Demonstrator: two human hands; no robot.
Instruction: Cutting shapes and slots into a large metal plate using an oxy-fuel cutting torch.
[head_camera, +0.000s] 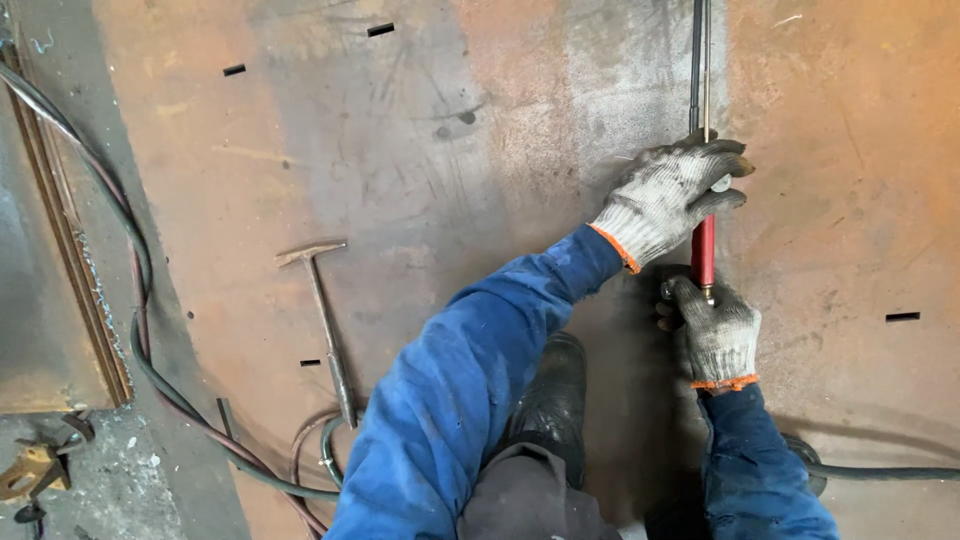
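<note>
My left hand (672, 193), in a dirty white knit glove with an orange cuff, grips the upper part of a long torch-like tool with a red handle (704, 248). Its thin dark tubes (699, 60) run away from me up the rusty steel plate (480, 150). My right hand (715, 332), gloved the same way, closes around the tool's near end just below the red handle. Both sleeves are blue. My black boot (552, 395) rests on the plate between my arms.
A chipping hammer (325, 320) lies on the plate to the left. Twin hoses (140, 290) curve along the plate's left edge and loop near my knee. Another hose (890, 472) runs off right. Small slots (902, 317) pierce the plate. Metal scrap (35, 465) lies bottom left.
</note>
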